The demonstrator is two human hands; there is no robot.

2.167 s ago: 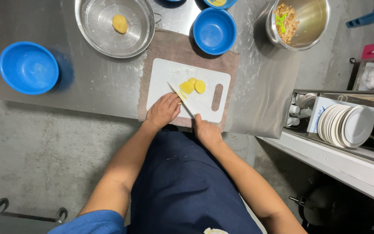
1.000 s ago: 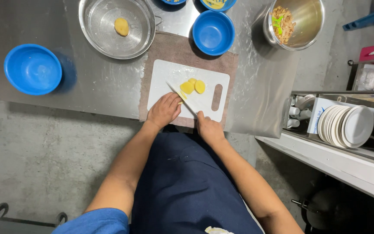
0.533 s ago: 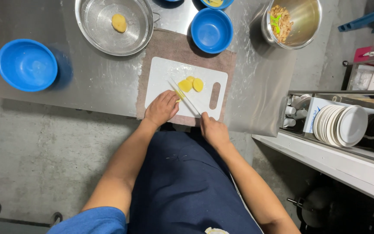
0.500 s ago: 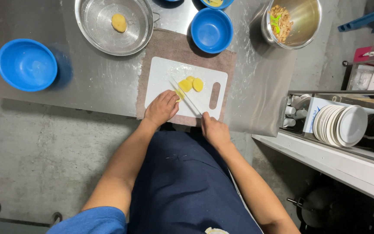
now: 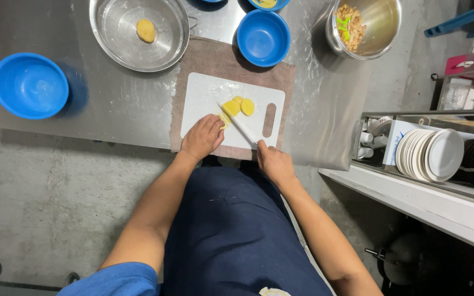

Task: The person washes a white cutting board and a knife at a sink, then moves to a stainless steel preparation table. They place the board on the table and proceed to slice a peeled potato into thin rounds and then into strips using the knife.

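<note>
Two hands work over a white rectangular plastic cutting board [image 5: 207, 98] that lies on a brown cloth mat [image 5: 281, 77], which likely keeps the board from sliding on the steel surface [image 5: 100, 104]. The left hand [image 5: 203, 137] is curled, fingertips pressing down on the small yellow potato piece [image 5: 224, 119] at the board's near edge, holding it steady for the blade. The right hand [image 5: 274, 161] is closed around the handle of a long-bladed kitchen knife [image 5: 238, 123], whose blade slants across the board and meets the piece just beside the left fingertips. Round yellow potato slices [image 5: 240, 106] lie just beyond the blade, pushed clear of the cutting. A large round steel bowl [image 5: 111, 33] behind the board holds one whole peeled yellow potato [image 5: 146, 30], within easy reach. A blue plastic bowl [image 5: 263, 37] past the board looks empty, as does the wider blue plastic bowl [image 5: 29, 85] far to the left. A smaller steel bowl [image 5: 382, 27] at the right holds chopped brownish food with green bits. White plates [image 5: 429, 154] stand on edge in a rack at the right.
</note>
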